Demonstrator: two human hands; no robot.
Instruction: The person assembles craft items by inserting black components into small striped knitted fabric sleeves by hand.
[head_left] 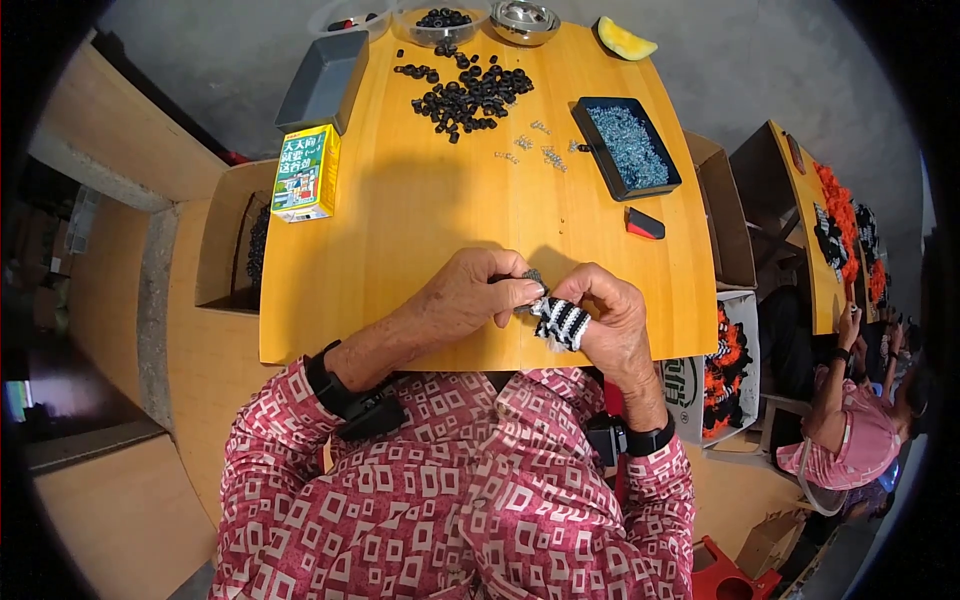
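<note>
Over the table's near edge my two hands meet. My left hand (470,293) pinches a small dark piece (531,277), mostly hidden by the thumb and fingers. My right hand (612,315) is closed on a black-and-white striped knitted piece (563,324), which hangs below the thumb and touches the dark piece. Some pale loose fibres show at its lower edge. Further up the table lies a loose pile of small black ring-shaped parts (475,97), with a few tiny silvery pieces (553,157) to its right.
A black tray of small shiny pieces (630,145) stands at the right, near a red-and-black object (645,224). At the left are a yellow-green carton (307,175) and a grey bin (325,80). Bowls (525,22) and a melon slice (626,40) line the far edge. Another person (850,425) sits right.
</note>
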